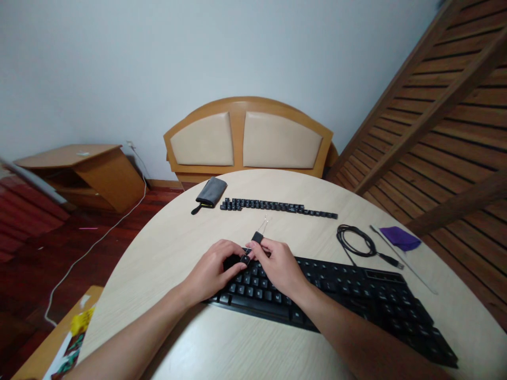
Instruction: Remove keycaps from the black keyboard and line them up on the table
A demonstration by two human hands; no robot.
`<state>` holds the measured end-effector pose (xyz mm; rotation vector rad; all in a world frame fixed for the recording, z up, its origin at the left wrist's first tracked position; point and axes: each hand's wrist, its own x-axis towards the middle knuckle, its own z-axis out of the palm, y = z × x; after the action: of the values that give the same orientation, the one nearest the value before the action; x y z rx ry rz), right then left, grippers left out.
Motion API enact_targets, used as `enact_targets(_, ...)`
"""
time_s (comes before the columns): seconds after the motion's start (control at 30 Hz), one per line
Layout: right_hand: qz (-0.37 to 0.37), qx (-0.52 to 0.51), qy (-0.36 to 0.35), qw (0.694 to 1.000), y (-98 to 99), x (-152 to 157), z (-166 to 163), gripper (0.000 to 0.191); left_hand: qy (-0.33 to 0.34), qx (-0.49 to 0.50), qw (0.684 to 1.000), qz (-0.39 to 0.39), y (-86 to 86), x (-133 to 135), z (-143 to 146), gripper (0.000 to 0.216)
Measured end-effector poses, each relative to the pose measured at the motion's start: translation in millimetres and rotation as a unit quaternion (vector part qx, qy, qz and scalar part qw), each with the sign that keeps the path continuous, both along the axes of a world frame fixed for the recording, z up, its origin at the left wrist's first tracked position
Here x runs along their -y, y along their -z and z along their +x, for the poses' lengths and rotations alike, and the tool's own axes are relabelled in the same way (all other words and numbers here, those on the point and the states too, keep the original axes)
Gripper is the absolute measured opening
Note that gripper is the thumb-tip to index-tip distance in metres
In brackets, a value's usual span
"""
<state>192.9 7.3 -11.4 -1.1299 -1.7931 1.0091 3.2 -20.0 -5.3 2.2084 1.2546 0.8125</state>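
Note:
A black keyboard (pixel 269 303) lies at a slant on the round table under both my hands. My right hand (pixel 283 264) grips a keycap puller (pixel 257 237) with a black handle, its thin wire prongs sticking out towards the far side. Between the fingers of my left hand (pixel 212 272) is a black keycap (pixel 245 259), held just above the upper left of the keyboard and close to the puller. Whether the puller's near end touches the keycap is hard to make out.
Loose keycaps (pixel 269 206) stand in rows farther back on the table (pixel 166 237). A grey pouch (pixel 213 191) lies left of them. To the right are a coiled USB cable (pixel 356 240), a thin rod (pixel 407 264) and a purple cloth (pixel 400 238).

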Motion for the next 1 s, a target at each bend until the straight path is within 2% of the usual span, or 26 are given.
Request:
enact_targets(0.53, 0.021, 0.009, 0.001, 1.0, -0.7, 0.4, 0.4, 0.032, 0.001, -0.007, 1.0, 0.01, 2.3, -0.5, -1.1, 0.011)
enact_targets(0.7, 0.011, 0.002, 0.0, 1.0, -0.6, 0.5, 0.4, 0.031, -0.01, -0.015, 1.0, 0.018, 1.8, 1.2, -2.0, 0.02)
enact_targets(1.0, -0.009, -0.029, -0.013, 0.999, 4.9, -1.0, -0.5, 0.025, 0.044, -0.033, 0.997, 0.054, -4.3, 1.9, -0.6, 0.012)
